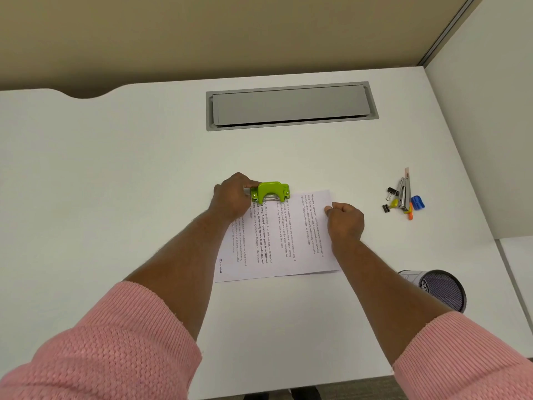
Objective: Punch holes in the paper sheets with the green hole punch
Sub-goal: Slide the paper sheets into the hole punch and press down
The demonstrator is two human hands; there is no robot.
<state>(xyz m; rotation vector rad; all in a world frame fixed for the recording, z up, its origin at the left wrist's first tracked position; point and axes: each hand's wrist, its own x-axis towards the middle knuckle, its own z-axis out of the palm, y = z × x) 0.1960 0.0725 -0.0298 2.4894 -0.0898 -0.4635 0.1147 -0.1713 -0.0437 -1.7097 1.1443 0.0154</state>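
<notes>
At frame centre, paper sheets [277, 243] lie on a white desk [115, 168], their right edge pinched by the right hand [344, 222]. Beyond, the left hand [230, 200] grips the green hole punch [271, 192] on their far edge; a tug could skew the sheets, misplacing holes.

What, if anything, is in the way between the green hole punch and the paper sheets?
Nothing visible. The green hole punch sits at the far edge of the paper sheets, gripped by the left hand; the right hand pinches the sheets.
</notes>
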